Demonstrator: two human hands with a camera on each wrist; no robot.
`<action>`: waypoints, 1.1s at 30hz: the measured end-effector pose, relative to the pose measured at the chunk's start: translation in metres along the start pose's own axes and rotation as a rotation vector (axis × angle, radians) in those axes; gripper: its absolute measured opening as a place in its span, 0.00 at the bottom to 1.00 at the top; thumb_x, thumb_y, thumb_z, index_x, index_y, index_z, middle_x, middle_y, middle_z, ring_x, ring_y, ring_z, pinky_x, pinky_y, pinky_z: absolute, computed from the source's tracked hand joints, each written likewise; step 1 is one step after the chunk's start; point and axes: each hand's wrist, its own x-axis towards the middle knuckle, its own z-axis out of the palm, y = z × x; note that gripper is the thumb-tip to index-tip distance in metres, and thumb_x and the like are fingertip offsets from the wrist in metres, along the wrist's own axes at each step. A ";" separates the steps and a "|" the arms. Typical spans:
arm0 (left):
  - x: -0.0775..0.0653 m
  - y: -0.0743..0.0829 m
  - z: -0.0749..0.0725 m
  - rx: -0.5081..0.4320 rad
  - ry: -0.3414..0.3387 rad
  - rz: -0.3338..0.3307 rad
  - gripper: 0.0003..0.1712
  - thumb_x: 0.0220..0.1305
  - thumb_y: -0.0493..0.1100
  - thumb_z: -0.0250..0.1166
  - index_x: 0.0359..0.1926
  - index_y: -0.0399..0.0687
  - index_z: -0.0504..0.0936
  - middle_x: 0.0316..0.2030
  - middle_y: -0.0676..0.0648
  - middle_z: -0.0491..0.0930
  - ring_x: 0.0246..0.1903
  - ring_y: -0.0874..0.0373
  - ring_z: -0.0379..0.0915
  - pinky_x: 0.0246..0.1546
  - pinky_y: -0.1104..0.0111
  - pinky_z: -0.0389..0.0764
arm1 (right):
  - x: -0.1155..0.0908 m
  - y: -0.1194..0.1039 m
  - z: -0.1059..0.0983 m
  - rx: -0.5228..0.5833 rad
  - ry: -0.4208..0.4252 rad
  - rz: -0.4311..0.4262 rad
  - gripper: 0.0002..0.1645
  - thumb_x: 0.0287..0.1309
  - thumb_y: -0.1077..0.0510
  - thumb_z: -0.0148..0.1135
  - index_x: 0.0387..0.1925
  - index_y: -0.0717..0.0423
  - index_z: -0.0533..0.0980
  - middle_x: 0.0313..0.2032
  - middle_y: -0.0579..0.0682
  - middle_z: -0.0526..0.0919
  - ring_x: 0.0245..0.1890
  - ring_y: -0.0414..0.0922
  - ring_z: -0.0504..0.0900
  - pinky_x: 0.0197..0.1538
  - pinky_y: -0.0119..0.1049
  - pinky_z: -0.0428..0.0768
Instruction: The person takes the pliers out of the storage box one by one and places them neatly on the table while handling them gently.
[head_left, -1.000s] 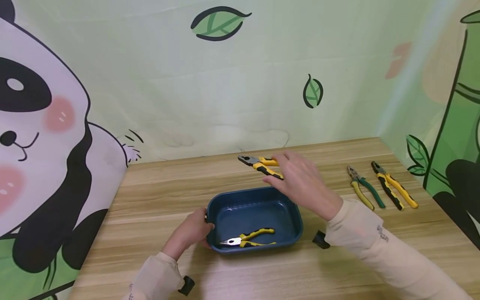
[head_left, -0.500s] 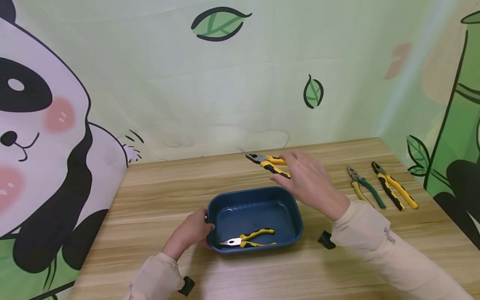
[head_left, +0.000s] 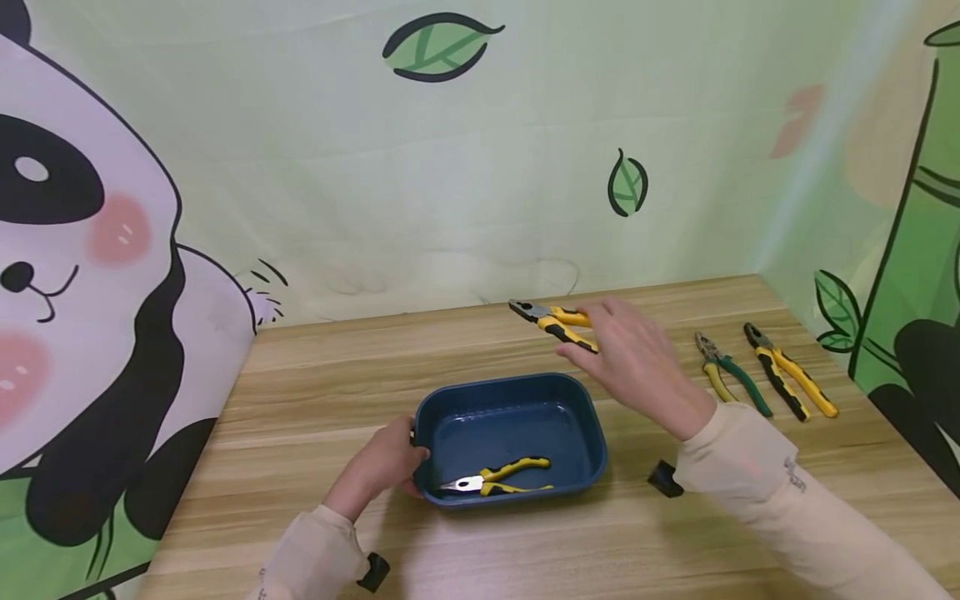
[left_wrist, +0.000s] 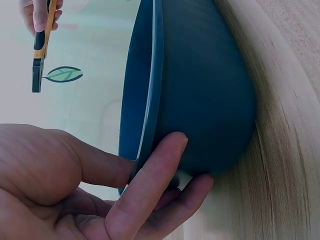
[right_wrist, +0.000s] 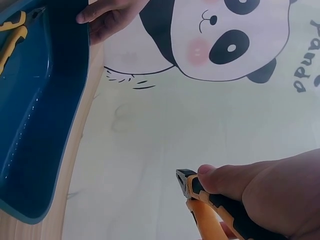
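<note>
A dark blue rectangular bin [head_left: 510, 392] stands on the wooden table, with yellow-and-black needle-nose pliers [head_left: 495, 481] lying along its near wall. My left hand [head_left: 384, 454] grips the bin's left rim, thumb inside and fingers against the outer wall, as the left wrist view shows. Above and behind the bin's right side, my right hand [head_left: 637, 354] holds yellow-and-black combination pliers [head_left: 551, 321] by the handles, raised off the table. Their head points left, and the handles are spread apart. The handle ends are hidden by the hand.
On the right part of the table lie pliers with green and yellow handles [head_left: 729, 375] and another yellow-and-black pair of pliers [head_left: 789, 371]. A fabric backdrop [head_left: 450, 192] with a panda and leaves rises behind the table [head_left: 315, 392].
My right hand has drifted right and slightly up with the combination pliers, away from the bin's middle. The left hand and the bin have stayed in place.
</note>
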 end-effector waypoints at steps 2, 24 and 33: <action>0.000 0.000 0.000 -0.001 -0.002 -0.004 0.22 0.69 0.25 0.58 0.61 0.18 0.67 0.45 0.23 0.77 0.24 0.42 0.86 0.21 0.62 0.91 | -0.001 0.002 0.000 -0.001 0.004 0.002 0.34 0.63 0.44 0.73 0.58 0.67 0.78 0.48 0.63 0.81 0.35 0.53 0.79 0.27 0.44 0.82; 0.000 0.004 0.001 0.006 -0.009 -0.010 0.23 0.70 0.25 0.58 0.62 0.17 0.65 0.48 0.21 0.76 0.24 0.43 0.86 0.22 0.62 0.91 | -0.010 0.025 -0.011 -0.050 -0.012 0.091 0.37 0.65 0.42 0.70 0.61 0.67 0.76 0.48 0.64 0.81 0.35 0.56 0.80 0.25 0.47 0.82; 0.002 0.004 0.001 0.022 -0.007 -0.010 0.23 0.69 0.25 0.59 0.61 0.17 0.66 0.48 0.21 0.76 0.24 0.43 0.85 0.22 0.62 0.91 | -0.015 0.036 -0.016 -0.050 -0.019 0.108 0.36 0.66 0.43 0.69 0.60 0.70 0.75 0.46 0.65 0.79 0.34 0.56 0.78 0.25 0.46 0.80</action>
